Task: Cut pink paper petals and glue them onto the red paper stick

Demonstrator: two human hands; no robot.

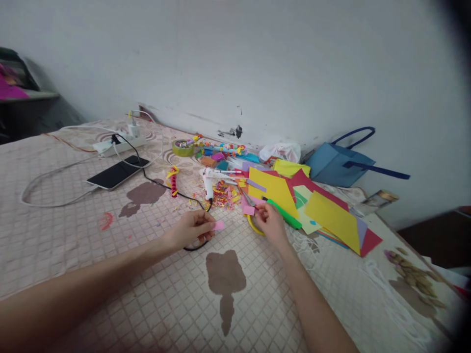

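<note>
My left hand point(191, 228) pinches a small pink paper piece point(218, 225) just above the patterned bed cover. My right hand point(270, 220) is closed near a pink paper square point(249, 210) and a pair of scissors point(247, 197) with a yellow handle loop point(253, 226); whether it grips the scissors is unclear. A green marker point(284, 214) lies just right of that hand. Yellow, red and green paper sheets point(312, 208) are fanned out beyond it.
A white glue gun point(208, 184) stands amid paper scraps point(224, 193) with its black cord running to a power strip point(119, 144). A phone point(117, 172), a tape roll point(183, 147), a blue bag point(338, 164) and a red-yellow twisted strip point(173, 182) lie around.
</note>
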